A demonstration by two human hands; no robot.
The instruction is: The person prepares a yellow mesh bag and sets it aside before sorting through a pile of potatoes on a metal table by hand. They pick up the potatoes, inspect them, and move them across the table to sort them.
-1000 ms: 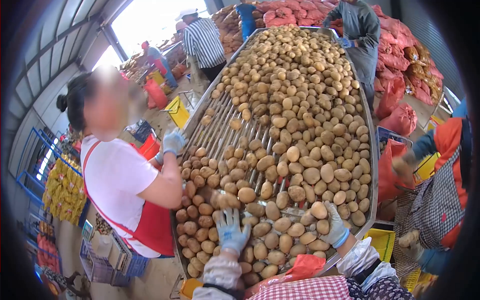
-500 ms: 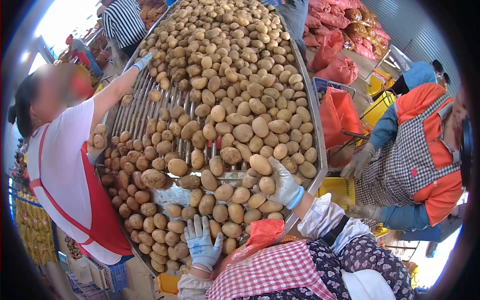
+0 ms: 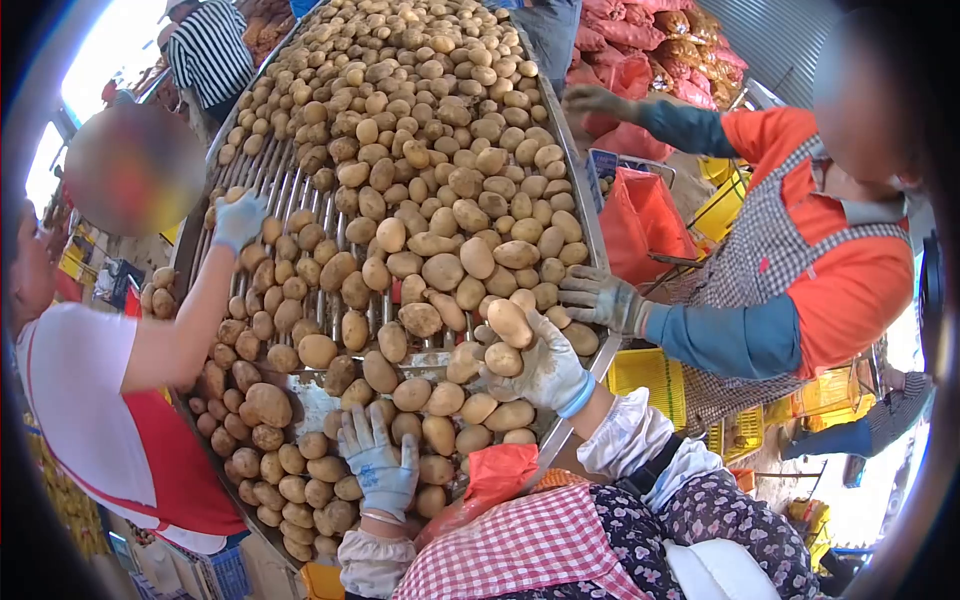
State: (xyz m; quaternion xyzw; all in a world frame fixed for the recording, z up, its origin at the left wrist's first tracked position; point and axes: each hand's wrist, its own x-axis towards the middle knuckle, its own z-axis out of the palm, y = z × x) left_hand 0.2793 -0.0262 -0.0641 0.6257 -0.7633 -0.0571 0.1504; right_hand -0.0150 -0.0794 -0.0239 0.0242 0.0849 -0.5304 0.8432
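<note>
My right hand (image 3: 550,368), in a pale work glove, is closed around two potatoes, an upper potato (image 3: 510,323) and a lower potato (image 3: 504,359), above the right side of the sorting table. Fingers spread, my left hand (image 3: 382,470) rests palm down on the potatoes near the table's front. Around both hands lie many loose potatoes (image 3: 439,434), some with soil on them. Beneath them a bare metal strip (image 3: 312,400) and steel rollers (image 3: 335,305) show.
A co-worker's gloved hand (image 3: 604,298) touches the right rim; another co-worker's gloved hand (image 3: 240,220) is over the rollers at left. A red bag (image 3: 645,225) and yellow crate (image 3: 648,385) stand right of the table. Filled sacks (image 3: 640,35) are piled behind.
My right hand has lifted slightly with its potatoes; my left stays spread on the pile. The right co-worker has reached to the table rim. The left co-worker's arm has moved nearer. The view has shifted.
</note>
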